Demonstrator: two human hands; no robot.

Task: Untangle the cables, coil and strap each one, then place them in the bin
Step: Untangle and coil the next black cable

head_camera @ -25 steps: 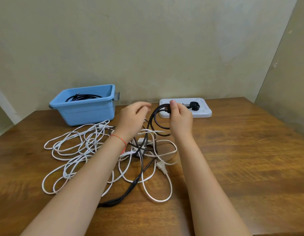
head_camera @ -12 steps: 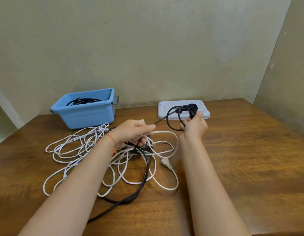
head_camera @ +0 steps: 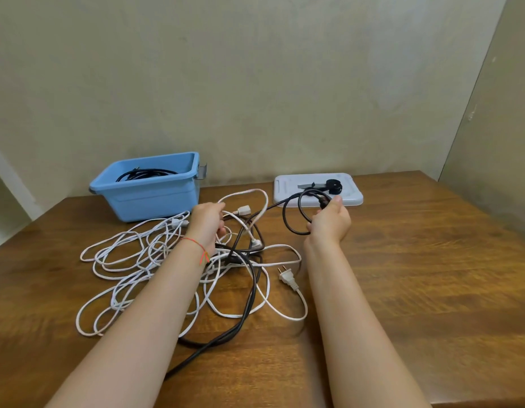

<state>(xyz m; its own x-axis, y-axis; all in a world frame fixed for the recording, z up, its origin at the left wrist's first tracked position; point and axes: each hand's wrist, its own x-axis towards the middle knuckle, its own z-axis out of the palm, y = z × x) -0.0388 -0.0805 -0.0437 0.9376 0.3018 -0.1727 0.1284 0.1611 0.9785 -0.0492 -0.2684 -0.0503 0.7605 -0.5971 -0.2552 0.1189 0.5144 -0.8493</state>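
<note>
A tangle of white cables [head_camera: 131, 260] and one black cable [head_camera: 249, 293] lies on the wooden table [head_camera: 432, 275]. My right hand [head_camera: 330, 222] grips a small loop of the black cable's end, held just above the table. My left hand [head_camera: 208, 222] is closed on a white cable, lifting a loop of it with a white plug near the fingers. A white two-pin plug [head_camera: 287, 276] rests beside my right forearm. The blue bin [head_camera: 149, 195] at the back left holds a coiled black cable [head_camera: 146, 173].
A white tray [head_camera: 287, 189] at the back centre carries a roll of black strap [head_camera: 334, 186]. The wall runs close behind the bin and tray. Bare wood stretches to the right of my right arm.
My right hand pulled the black loop rightward and a little toward me, away from the tray. My left hand raised a white cable loop out of the tangle.
</note>
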